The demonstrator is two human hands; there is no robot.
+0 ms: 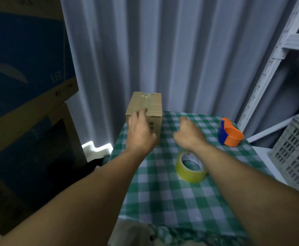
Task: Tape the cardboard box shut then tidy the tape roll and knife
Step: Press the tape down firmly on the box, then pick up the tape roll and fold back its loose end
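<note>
cardboard box [146,106] far-L | tape roll [189,175] nr | orange-blue cutter [232,137] R | crate [297,157] beyond

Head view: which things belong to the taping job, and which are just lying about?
Job: box, tape roll, orange-blue cutter, likely the knife.
Lying about: crate, big cartons, shelving, white foam.

Bare checked cloth on the near half of the desk [162,201] leaves open room for either hand. The tape roll [191,167] lies mid-desk, below the right forearm. The cardboard box [154,107] blocks the far left corner and the orange and blue cutter [231,134] the far right. The right hand [187,132] fills the gap between them. Stacked cartons [30,86] wall the left; a grey crate [295,157] and shelf frame [269,68] close the right.
</note>
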